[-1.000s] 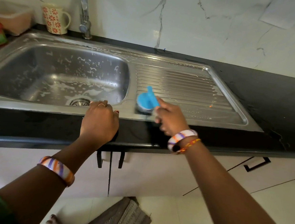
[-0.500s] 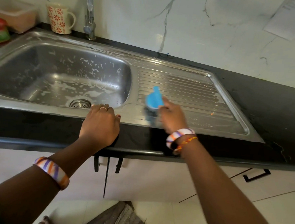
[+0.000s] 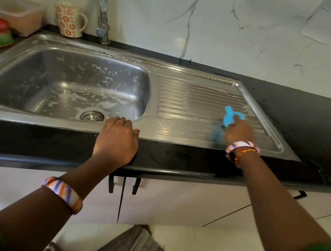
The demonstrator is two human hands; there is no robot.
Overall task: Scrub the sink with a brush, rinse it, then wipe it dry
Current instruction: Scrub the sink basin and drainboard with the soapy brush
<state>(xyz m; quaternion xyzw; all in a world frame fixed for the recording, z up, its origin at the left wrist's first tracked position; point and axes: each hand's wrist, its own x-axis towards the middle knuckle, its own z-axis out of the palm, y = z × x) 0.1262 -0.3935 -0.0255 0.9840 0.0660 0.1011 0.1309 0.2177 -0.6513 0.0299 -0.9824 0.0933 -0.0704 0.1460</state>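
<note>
As we read from the left, our left hand (image 3: 118, 139) rests on the front rim of the sink (image 3: 189, 136), fingers curled over the edge beside the soapy basin (image 3: 68, 86) and holding nothing. Farther right, on the ribbed drainboard (image 3: 198, 100), our right hand (image 3: 239, 131) grips the blue brush (image 3: 229, 116): its handle rises just beyond the fingers, while its blurred head lies under the hand, left of the wrist, against the steel.
</note>
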